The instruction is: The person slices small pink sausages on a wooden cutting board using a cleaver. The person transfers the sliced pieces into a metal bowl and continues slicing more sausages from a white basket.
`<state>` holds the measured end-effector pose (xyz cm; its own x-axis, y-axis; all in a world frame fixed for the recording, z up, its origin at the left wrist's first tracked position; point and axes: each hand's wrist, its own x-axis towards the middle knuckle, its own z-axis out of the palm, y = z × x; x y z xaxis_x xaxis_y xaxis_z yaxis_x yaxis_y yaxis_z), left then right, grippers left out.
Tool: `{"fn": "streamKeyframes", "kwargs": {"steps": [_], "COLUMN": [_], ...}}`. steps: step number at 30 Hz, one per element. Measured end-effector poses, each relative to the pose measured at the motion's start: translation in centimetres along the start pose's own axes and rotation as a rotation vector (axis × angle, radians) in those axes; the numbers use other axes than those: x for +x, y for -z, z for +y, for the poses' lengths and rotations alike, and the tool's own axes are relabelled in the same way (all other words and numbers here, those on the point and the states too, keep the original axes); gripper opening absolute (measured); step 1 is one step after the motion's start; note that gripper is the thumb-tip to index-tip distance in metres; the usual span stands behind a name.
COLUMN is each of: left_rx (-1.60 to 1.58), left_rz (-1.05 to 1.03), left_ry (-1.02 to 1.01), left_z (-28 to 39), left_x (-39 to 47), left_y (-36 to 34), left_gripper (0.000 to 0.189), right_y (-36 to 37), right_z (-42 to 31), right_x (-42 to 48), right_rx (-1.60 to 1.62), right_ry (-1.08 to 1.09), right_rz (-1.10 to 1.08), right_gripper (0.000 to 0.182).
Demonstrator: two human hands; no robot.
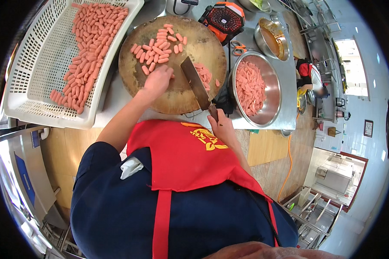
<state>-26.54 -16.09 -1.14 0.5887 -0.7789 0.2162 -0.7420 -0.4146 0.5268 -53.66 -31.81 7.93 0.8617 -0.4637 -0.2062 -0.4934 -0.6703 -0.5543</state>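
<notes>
On the round wooden chopping board (pixel 181 97), my left hand (pixel 159 79) is lowered near the front edge of a group of small pink sausages (pixel 157 50). Its fingertips are mostly hidden, so whether a sausage is in them I cannot tell. My right hand (pixel 223 125) grips the handle of a cleaver (pixel 196 85), its broad dark blade slanting across the board's right half. Sliced sausage (pixel 202 73) lies in a small heap just right of the blade, and one piece (pixel 217 83) sits apart from it.
To the left, a white perforated plastic basket (pixel 48 61) holds many whole sausages. A steel bowl (pixel 275 103) of sliced sausage stands right of the board. Beyond are orange-handled scissors (pixel 239 49), an orange-and-black fan (pixel 223 19) and a bowl of brown sauce (pixel 272 40). Another person (pixel 311 76) works farther right.
</notes>
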Motion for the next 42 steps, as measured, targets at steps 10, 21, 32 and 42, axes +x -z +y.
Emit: {"fn": "streamKeyframes", "kwargs": {"steps": [10, 21, 32, 42], "left_rx": [-0.213, -0.238, -0.254, -0.206], "left_rz": [0.061, 0.06, 0.089, 0.059], "left_ry": [-0.445, -0.403, -0.363, -0.371], "left_z": [0.8, 0.2, 0.3, 0.1], "left_x": [0.6, 0.5, -0.3, 0.0], "left_y": [-2.1, -2.6, -2.8, -2.4], "left_gripper": [0.016, 0.011, 0.014, 0.018], "right_y": [-0.8, 2.1, 0.1, -0.5], "right_z": [0.8, -1.7, -0.9, 0.7], "right_x": [0.0, 0.2, 0.2, 0.6], "right_rx": [-0.121, -0.145, -0.11, -0.024], "right_ry": [0.06, 0.14, 0.056, 0.044], "right_rz": [-0.035, -0.071, -0.105, -0.107], "right_gripper": [0.031, 0.033, 0.03, 0.033]}}
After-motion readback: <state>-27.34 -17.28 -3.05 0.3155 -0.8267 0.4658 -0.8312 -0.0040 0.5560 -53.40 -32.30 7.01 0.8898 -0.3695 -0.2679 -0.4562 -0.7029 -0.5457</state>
